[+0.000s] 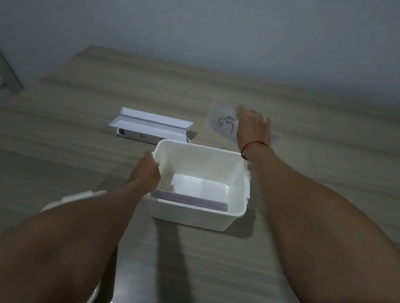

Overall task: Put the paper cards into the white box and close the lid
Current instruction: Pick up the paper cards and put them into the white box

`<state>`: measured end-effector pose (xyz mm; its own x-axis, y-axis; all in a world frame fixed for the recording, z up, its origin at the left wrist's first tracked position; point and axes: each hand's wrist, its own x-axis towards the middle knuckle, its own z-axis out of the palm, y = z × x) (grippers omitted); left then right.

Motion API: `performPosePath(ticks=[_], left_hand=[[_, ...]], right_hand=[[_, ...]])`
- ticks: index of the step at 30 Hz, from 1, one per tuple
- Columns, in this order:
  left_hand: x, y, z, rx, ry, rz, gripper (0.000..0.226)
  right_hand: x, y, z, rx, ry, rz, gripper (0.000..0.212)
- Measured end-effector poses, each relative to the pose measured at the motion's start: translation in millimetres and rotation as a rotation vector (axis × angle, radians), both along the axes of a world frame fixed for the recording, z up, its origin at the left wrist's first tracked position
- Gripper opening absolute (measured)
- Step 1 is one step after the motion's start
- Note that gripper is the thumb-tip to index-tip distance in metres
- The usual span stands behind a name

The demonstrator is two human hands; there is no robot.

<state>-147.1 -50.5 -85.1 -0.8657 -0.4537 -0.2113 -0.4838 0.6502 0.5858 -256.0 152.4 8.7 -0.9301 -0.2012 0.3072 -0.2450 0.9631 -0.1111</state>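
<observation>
A smooth, rectangular white plastic box (pixel 200 186) stands open on the wood-grain tabletop (pixel 314 225), a flat stack of cards (pixel 190 200) inside. The left hand (pixel 148 171) grips its left rim. Beyond it, the right hand (pixel 252 127) pinches a thin paper card (pixel 222 123) bearing black scribbles.

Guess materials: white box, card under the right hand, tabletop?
White box: likely plastic, smooth with a slight gloss and rounded moulded rim. Card under the right hand: thin paper, matte, marker drawing. Tabletop: wood-grain look, probably laminate; can't confirm.
</observation>
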Motion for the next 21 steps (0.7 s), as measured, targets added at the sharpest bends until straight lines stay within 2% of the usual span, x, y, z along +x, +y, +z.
performPosePath(ticks=[5,9,17,21], left_hand=[[28,1,1,0.030,-0.031,-0.026,0.034],[45,10,1,0.060,-0.019,-0.004,0.036],[56,23,-7,0.106,0.077,-0.007,0.043],[57,24,-10,0.107,0.161,0.011,0.041]], right_hand=[[30,6,36,-0.099,0.090,0.024,0.038],[54,0,36,-0.209,0.040,0.109,0.034],[90,-2,-11,-0.268,-0.283,0.202,0.031],[100,-1,-35,-0.311,-0.516,0.214,0.027]])
